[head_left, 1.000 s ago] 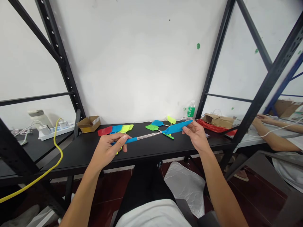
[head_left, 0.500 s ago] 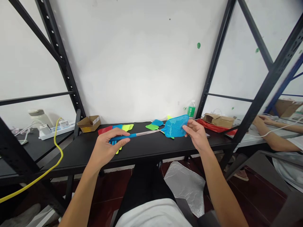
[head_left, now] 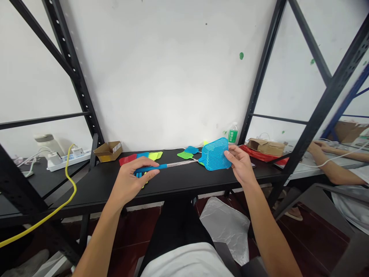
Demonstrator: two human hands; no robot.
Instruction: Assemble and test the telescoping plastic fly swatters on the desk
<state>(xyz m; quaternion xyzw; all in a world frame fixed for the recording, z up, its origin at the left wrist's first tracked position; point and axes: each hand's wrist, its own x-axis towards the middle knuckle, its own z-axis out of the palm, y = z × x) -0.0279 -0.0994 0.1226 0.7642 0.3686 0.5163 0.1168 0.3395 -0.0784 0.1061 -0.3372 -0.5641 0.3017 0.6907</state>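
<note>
A blue fly swatter [head_left: 215, 154] with a perforated head and a metal shaft is held level above the black table. My left hand [head_left: 134, 177] is closed on its blue handle. With thumb and fingers, my right hand [head_left: 240, 163] pinches the right edge of the head. Behind my left hand lie a red swatter head [head_left: 127, 159], a blue one and a yellow one [head_left: 155, 155], their handles partly hidden by the hand. Farther back, a green swatter head [head_left: 185, 155] and a smaller blue head [head_left: 191, 149] rest on the table, partly covered by the held swatter.
An open cardboard box [head_left: 108, 151] stands at the table's left end. A green-labelled bottle [head_left: 233, 133] is by the wall. Right of it are a red bag [head_left: 252, 152] and another carton [head_left: 266, 146]. Black posts flank the table; a co-worker's arms [head_left: 331, 163] are at far right.
The swatter's head has turned slightly to face me more and shifted a little as my right hand pinches its edge. My left hand stays on the handle, nearly still.
</note>
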